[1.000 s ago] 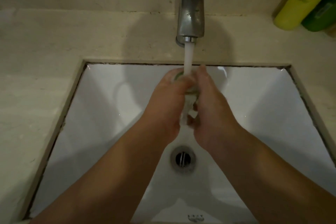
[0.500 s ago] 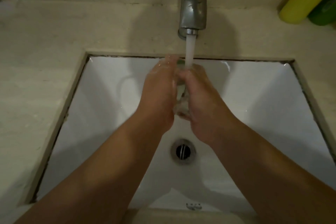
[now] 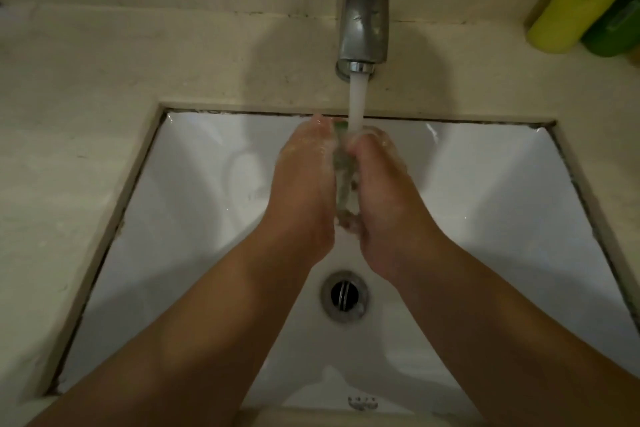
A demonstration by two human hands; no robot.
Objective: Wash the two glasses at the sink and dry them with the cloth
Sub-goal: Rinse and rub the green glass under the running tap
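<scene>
Both forearms bare, no sleeves, rings or watch visible; hands wet: left hand, right hand.

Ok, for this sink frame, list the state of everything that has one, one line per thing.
Tap: on, water running.
Glass: held between both hands under the stream, mostly hidden.
Left hand: wet, closed against the glass.
Right hand: wet, closed against the glass.
Drain: open, no plug.
Basin: wet, not filling.
Yellow bottle: upright on the counter, cap out of view.
</scene>
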